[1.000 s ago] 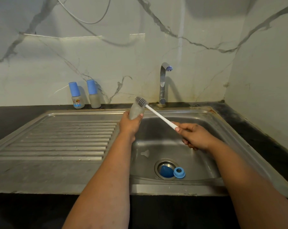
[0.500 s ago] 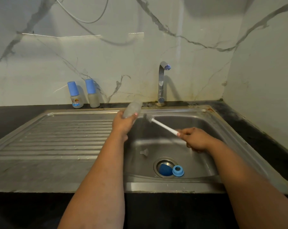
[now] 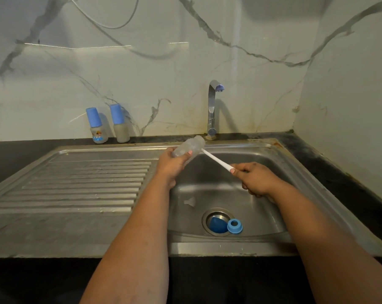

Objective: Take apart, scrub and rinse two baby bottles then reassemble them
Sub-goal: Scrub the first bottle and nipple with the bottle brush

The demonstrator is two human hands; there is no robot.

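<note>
My left hand (image 3: pixel 171 164) grips a clear, open baby bottle (image 3: pixel 191 148) tilted over the sink basin, its mouth toward the right. My right hand (image 3: pixel 254 179) holds the white handle of a bottle brush (image 3: pixel 216 160); the brush head is inside the bottle and hidden. In the basin lie a clear teat (image 3: pixel 190 202), a blue cap (image 3: pixel 217 223) on the drain and a blue screw ring (image 3: pixel 235 226) beside it. Two more capped bottles (image 3: pixel 97 126) (image 3: pixel 120 123) stand on the counter by the wall.
The steel sink (image 3: pixel 299 172) has a ribbed drainboard (image 3: pixel 80 185) on its left. A tap (image 3: pixel 212 108) stands behind the basin, with no water running. Black counter surrounds the sink, and a marble wall closes the right side.
The brush head was outside at the bottle's mouth, then pulled away; now it is pushed into the bottle. My left hand tipped the bottle from upright to nearly horizontal.
</note>
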